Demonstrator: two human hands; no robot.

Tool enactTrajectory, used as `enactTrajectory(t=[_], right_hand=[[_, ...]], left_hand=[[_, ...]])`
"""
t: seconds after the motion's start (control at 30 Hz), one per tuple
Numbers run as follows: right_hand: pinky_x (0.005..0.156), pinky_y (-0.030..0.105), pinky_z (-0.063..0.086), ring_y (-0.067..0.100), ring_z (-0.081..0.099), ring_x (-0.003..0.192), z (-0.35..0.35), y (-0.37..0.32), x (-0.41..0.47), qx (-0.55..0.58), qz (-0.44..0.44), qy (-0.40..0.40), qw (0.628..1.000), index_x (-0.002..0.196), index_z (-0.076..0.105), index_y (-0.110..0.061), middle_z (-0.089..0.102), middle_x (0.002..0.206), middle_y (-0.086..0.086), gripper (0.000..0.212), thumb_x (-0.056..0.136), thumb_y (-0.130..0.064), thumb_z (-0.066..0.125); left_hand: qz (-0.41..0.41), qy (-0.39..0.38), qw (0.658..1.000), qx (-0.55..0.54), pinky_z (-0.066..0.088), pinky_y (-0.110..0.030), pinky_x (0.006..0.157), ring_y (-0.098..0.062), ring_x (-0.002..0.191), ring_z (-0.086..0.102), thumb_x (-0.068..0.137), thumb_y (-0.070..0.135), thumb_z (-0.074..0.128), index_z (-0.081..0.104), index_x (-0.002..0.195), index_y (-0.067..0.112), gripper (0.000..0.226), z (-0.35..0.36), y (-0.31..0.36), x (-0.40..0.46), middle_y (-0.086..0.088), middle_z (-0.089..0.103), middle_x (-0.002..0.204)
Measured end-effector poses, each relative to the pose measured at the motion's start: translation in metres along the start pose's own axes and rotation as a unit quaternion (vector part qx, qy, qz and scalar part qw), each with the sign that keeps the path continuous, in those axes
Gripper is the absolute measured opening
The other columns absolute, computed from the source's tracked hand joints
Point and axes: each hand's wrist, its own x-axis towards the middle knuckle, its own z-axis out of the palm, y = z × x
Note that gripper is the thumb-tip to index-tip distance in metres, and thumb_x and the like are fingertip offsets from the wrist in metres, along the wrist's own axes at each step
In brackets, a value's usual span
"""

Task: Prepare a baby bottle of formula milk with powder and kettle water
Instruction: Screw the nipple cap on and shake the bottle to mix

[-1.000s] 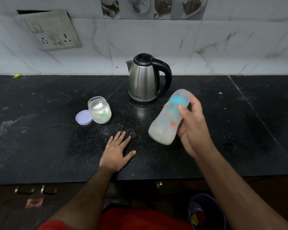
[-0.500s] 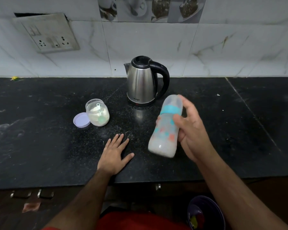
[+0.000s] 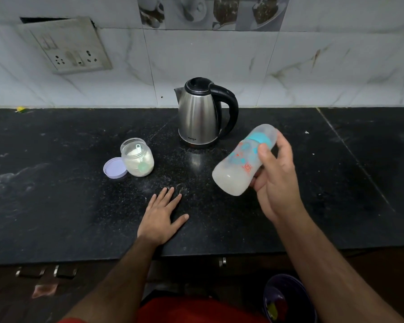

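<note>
A black stone counter (image 3: 56, 206) runs the width of the room beneath a marble-tiled wall (image 3: 219, 54), where a switch and socket plate (image 3: 65, 46) hangs crooked at the upper left. Near the back of the counter stands a steel kettle (image 3: 200, 115), upright, black lid on, handle to the right. In front of it and to the right, the right hand (image 3: 274, 180) holds a baby bottle (image 3: 244, 162) clear of the counter, tilted, capped end up and away, milky base down toward the person; thumb and fingers curl round its body. The left hand (image 3: 160, 217) lies flat on the counter, fingers straight and slightly spread, gripping nothing. Left of the kettle sits an open powder jar (image 3: 137, 160) with a scoop (image 3: 141, 159) inside, and its lilac lid (image 3: 115, 167) lies touching the jar's left side.
</note>
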Motion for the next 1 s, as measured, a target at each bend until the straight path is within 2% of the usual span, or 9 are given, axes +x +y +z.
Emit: enactTrajectory(t=[0.17,0.23,0.3,0.4,0.53,0.67,0.8,0.9,1.0], right_hand=[[0.078,0.041,0.060,0.022,0.072,0.095,0.001,0.005,-0.011,-0.065,0.062,-0.108,0.990,0.136,0.040,-0.033,0.075,0.102,0.000,0.057,0.086,-0.019,0.063],[0.078,0.042,0.060,0.022,0.072,0.095,0.001,0.004,-0.011,-0.056,0.053,-0.094,0.993,0.139,0.039,-0.031,0.075,0.101,-0.001,0.059,0.087,-0.019,0.065],[0.077,0.042,0.059,0.020,0.072,0.095,0.001,0.002,-0.007,-0.030,0.029,-0.036,0.998,0.146,0.034,-0.025,0.075,0.101,-0.004,0.064,0.088,-0.022,0.062],[0.078,0.044,0.059,0.019,0.072,0.096,0.001,0.005,-0.006,-0.014,0.008,0.035,0.999,0.147,0.033,-0.026,0.072,0.102,-0.004,0.056,0.096,-0.019,0.056],[0.084,0.052,0.059,0.021,0.071,0.097,0.003,0.011,-0.016,-0.072,0.048,-0.058,0.995,0.142,0.035,-0.030,0.075,0.099,-0.006,0.061,0.089,-0.020,0.064],[0.082,0.045,0.060,0.019,0.071,0.093,-0.001,0.012,-0.015,-0.110,0.037,-0.092,0.989,0.146,0.030,-0.031,0.074,0.098,-0.002,0.070,0.085,-0.016,0.061],[0.086,0.038,0.059,0.017,0.071,0.101,-0.009,0.014,-0.004,-0.133,0.039,-0.085,0.987,0.151,0.023,-0.028,0.071,0.107,0.001,0.075,0.090,-0.006,0.061],[0.088,0.036,0.058,0.017,0.070,0.107,-0.018,0.018,0.004,-0.149,0.042,-0.100,0.983,0.145,0.035,-0.018,0.071,0.114,0.002,0.069,0.087,0.001,0.065],[0.092,0.039,0.054,0.024,0.068,0.111,-0.026,0.024,0.011,-0.174,0.049,-0.116,0.977,0.134,0.050,-0.005,0.070,0.120,0.012,0.056,0.083,0.001,0.072]], left_hand=[[0.001,-0.001,1.000,-0.003,-0.002,-0.037,0.125,-0.010,0.153,-0.001,0.086,0.075,0.025,0.029,0.154,0.031,0.081,0.000,0.000,0.000,0.005,0.012,0.166],[-0.001,-0.003,1.000,-0.005,-0.002,-0.037,0.125,-0.010,0.153,-0.002,0.088,0.073,0.029,0.028,0.154,0.031,0.079,0.000,-0.001,0.000,0.005,0.011,0.166],[-0.002,-0.004,1.000,-0.004,-0.002,-0.037,0.125,-0.010,0.153,-0.003,0.089,0.073,0.030,0.028,0.155,0.031,0.078,0.000,-0.001,0.000,0.006,0.010,0.166],[-0.002,-0.004,1.000,-0.002,-0.001,-0.038,0.125,-0.010,0.153,-0.002,0.087,0.075,0.026,0.028,0.155,0.031,0.080,-0.001,0.000,0.000,0.006,0.011,0.166],[-0.001,-0.002,1.000,-0.002,-0.001,-0.038,0.125,-0.010,0.153,-0.001,0.085,0.076,0.024,0.029,0.154,0.030,0.083,-0.002,0.000,0.000,0.005,0.012,0.166],[-0.004,-0.007,1.000,-0.012,-0.003,-0.036,0.124,-0.011,0.153,0.000,0.082,0.077,0.024,0.030,0.154,0.029,0.086,-0.004,0.003,0.001,0.005,0.012,0.166],[-0.031,-0.005,0.995,-0.094,-0.001,-0.035,0.124,-0.011,0.153,0.008,0.089,0.066,0.048,0.041,0.149,0.026,0.073,-0.008,0.005,0.004,0.003,0.023,0.163],[-0.095,0.037,0.969,-0.226,0.016,-0.034,0.123,-0.013,0.146,0.031,0.091,0.044,0.065,0.059,0.136,0.020,0.051,-0.020,0.017,0.009,0.001,0.047,0.151],[-0.142,0.084,0.907,-0.387,0.044,-0.035,0.109,-0.009,0.112,0.064,0.091,0.027,0.070,0.071,0.117,0.019,0.028,-0.043,0.037,0.018,0.000,0.072,0.119]])
